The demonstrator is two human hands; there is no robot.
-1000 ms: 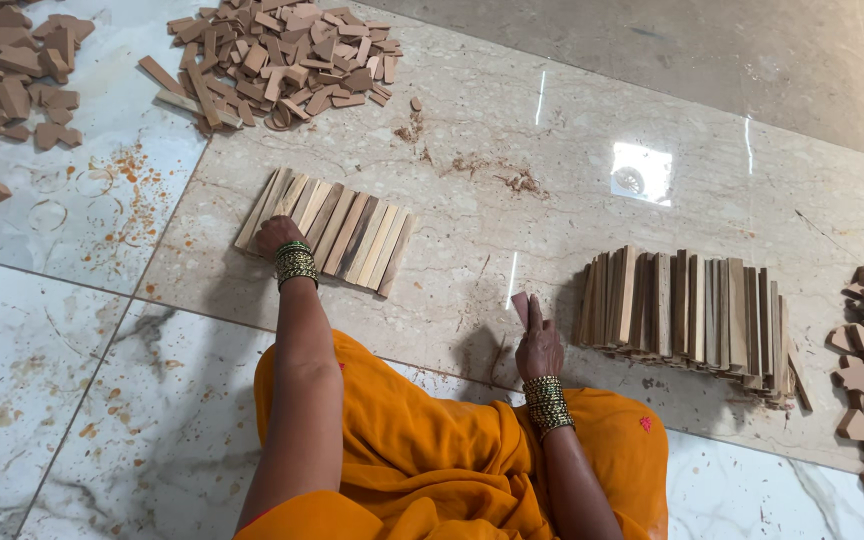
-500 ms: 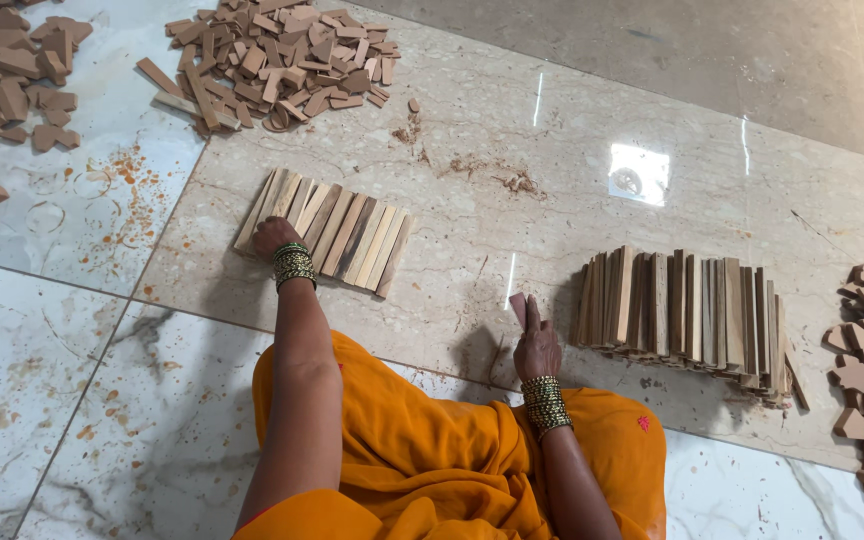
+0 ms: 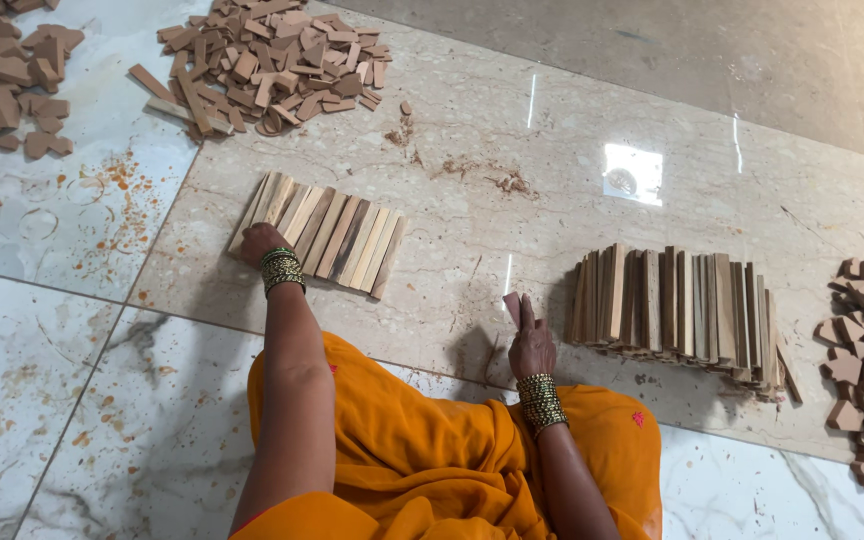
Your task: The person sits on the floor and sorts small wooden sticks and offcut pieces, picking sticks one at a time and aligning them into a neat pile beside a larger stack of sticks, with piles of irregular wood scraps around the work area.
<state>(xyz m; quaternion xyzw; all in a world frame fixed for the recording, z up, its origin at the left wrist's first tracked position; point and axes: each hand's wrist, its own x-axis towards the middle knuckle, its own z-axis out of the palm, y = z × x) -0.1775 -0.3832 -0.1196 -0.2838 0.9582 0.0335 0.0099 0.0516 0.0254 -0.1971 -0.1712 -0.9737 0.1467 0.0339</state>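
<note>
The left hand [image 3: 262,243] rests loosely closed on the near left corner of a flat row of wooden sticks [image 3: 322,233], their long axes running near to far. The right hand [image 3: 529,340] pinches one small stick [image 3: 513,307], just left of the upright stack [image 3: 677,310] on the floor [image 3: 552,170].

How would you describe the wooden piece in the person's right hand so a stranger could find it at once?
Start at the orange cloth at the bottom. Follow the right hand up. The small wooden piece is pinched there, left of the upright row of slats, the only one off the floor.
</note>
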